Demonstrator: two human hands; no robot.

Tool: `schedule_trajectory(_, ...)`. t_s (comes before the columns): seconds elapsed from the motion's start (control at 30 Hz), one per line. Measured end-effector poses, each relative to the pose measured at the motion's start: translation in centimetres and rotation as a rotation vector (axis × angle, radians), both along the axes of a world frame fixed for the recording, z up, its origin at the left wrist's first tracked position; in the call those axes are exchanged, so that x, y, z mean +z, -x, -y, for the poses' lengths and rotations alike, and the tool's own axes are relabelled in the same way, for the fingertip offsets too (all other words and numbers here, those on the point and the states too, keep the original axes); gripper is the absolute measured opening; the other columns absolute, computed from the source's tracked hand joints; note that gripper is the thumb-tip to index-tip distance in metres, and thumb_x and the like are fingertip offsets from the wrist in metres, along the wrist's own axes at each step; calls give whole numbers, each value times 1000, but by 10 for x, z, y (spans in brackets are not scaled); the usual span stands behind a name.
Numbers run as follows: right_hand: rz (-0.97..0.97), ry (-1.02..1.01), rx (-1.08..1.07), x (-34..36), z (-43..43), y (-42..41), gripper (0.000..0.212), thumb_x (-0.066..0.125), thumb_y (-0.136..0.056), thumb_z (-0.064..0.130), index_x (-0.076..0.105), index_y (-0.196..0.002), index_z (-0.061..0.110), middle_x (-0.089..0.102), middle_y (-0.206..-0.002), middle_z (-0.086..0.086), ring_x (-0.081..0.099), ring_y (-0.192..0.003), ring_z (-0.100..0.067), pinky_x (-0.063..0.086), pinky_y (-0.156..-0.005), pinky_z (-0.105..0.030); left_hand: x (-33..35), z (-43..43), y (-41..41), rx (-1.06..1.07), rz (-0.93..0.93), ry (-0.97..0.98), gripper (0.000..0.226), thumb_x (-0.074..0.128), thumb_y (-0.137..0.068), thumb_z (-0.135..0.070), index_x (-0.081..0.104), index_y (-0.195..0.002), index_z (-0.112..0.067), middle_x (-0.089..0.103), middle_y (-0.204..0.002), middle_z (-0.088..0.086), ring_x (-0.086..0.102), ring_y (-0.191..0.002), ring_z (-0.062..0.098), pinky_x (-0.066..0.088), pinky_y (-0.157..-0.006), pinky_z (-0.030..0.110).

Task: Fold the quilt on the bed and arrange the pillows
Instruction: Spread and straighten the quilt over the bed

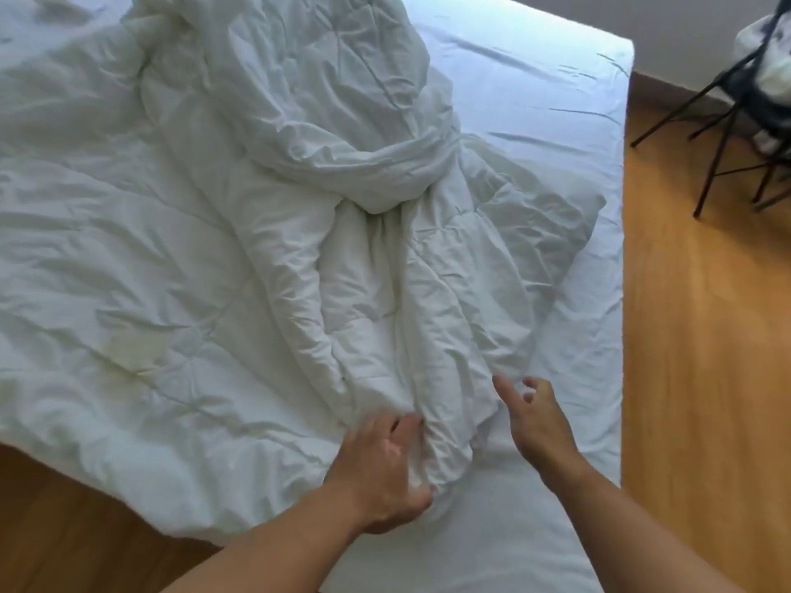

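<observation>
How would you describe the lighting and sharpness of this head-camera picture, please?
Head view: soft, even daylight, only gentle shadows in the folds of the quilt, no hard glare. Head view: the chair at upper right is smeared by blur. Head view: the edge of the mattress bows, a wide-angle effect.

Just right of where the left hand (376, 468) grips, the flat sheet (573, 378) leaves room to pass. Ahead of the grip, the lumpy quilt (299, 186) piles up and blocks the way.
</observation>
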State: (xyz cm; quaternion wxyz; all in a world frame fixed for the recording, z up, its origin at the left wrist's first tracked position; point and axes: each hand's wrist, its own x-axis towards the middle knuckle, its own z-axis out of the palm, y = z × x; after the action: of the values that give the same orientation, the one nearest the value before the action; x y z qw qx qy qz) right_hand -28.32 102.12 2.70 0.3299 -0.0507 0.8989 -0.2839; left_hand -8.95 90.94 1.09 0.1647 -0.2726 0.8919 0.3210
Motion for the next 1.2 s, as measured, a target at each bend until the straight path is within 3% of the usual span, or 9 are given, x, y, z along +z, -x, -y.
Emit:
schedule_trajectory(0.07,-66,-38,53,-7,13,46,91,72,-80,57,32,-149,13,52,-142,-14,52,-127,-33,44,-101,-42,5,-26,31,196,-118,-49,104,57,-70,-76,14,-153,-30,33,-144,-4,37,-133,20,35,-112,33)
schedule_trajectory(0.17,-24,24,18,-28,45,96,108,81,-72,53,21,-152,11,49,-143,-15,50,-128,-36,45,-100,-41,-9,-51,84,396,-10,-39,128,61,-65,-83,-4,-157,-23,31,-151,2,32,-137,25,32,-115,35)
schedule_trajectory(0.27,2,79,5,-54,71,119,115,86,-66,48,19,-151,9,49,-141,-14,51,-127,-35,45,-99,-41,-36,-57,115,430,115,162,105,55,-79,-74,3,-156,-25,46,-140,8,43,-127,29,35,-110,38)
schedule_trajectory(0.47,-16,108,180,-80,56,138,67,75,-85,34,38,-136,13,58,-126,-11,55,-119,-36,44,-100,-39,-62,-46,137,415,144,335,58,47,-94,-37,29,-149,-32,60,-117,7,57,-108,31,45,-93,41)
schedule_trajectory(0.73,-46,27,356,-15,-12,153,51,69,-84,35,47,-126,15,56,-111,-5,56,-100,-30,50,-86,-39,-12,-29,121,369,107,-167,28,62,-90,-50,59,-117,-48,65,-117,-8,59,-115,25,45,-88,31)
schedule_trajectory(0.9,55,-220,493,6,-64,142,41,61,-90,33,44,-118,7,56,-106,-11,57,-77,-25,48,-52,-30,9,-50,103,274,241,-122,38,67,-85,-55,60,-121,-46,64,-117,-3,59,-106,22,46,-87,34)
schedule_trajectory(1.03,-62,-196,597,0,-90,124,63,60,-93,30,27,-140,5,49,-127,-20,54,-101,-33,50,-85,-40,-8,-121,77,455,306,294,61,58,-82,-63,50,-136,-35,51,-134,3,48,-123,28,33,-103,49)
schedule_trajectory(1.13,-441,18,884,8,-106,126,82,69,-87,38,21,-152,22,24,-152,-5,41,-134,-29,49,-95,-41,-20,-186,54,811,-75,565,50,70,-74,-47,60,-116,-21,55,-116,4,52,-109,27,41,-91,46)
schedule_trajectory(1.2,-506,106,1225,10,-111,130,82,69,-79,59,34,-148,32,23,-156,4,30,-142,-21,42,-109,-39,-28,-222,45,1106,-155,519,30,66,-74,-31,55,-100,-20,53,-102,2,53,-97,27,44,-80,42)
